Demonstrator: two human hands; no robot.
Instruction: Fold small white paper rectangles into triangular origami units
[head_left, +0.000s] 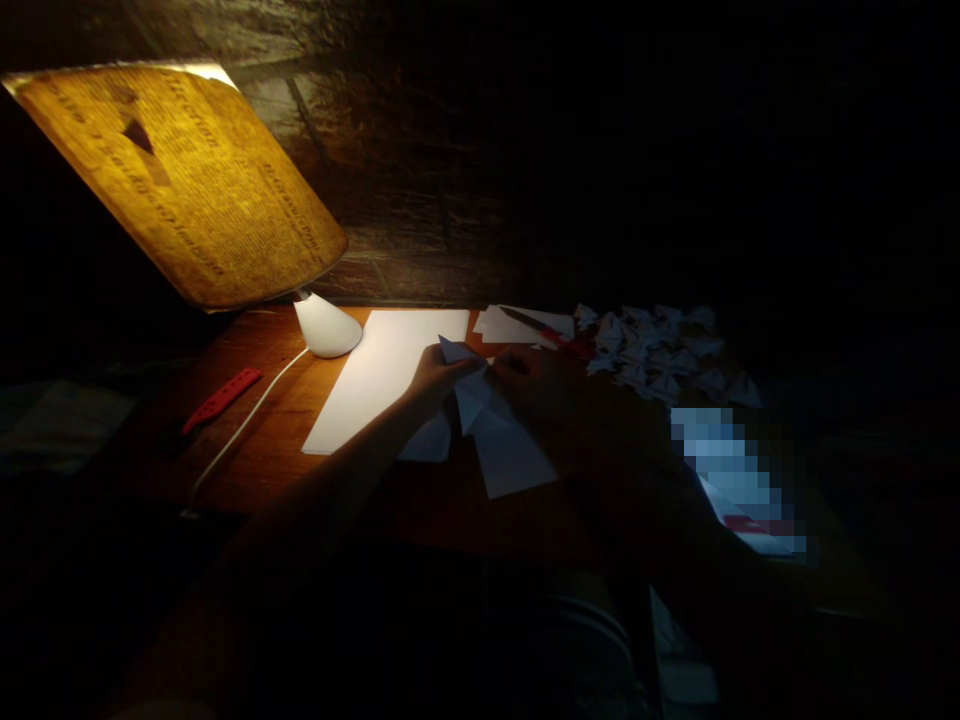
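A partly folded sheet of white paper (474, 398) is held up over the wooden table. My left hand (436, 370) pinches its left side, with a pointed flap rising above the thumb. At the other side, my right hand (523, 372) has its fingers curled in against the paper's upper edge; shadow covers most of this hand. A broad flat part of white paper (514, 462) extends below the folds toward me. Beneath and left of my hands lies a stack of blank white sheets (390, 370).
A lamp (328, 328) with a printed paper shade (195, 190) stands at the left, its white cord (247, 430) crossing the table (281, 340). A red cutter (223, 398) lies nearby. Scissors (544, 328) rest on paper pieces beside several folded paper shapes (652, 345). A bright blurred-out screen (735, 470) sits right.
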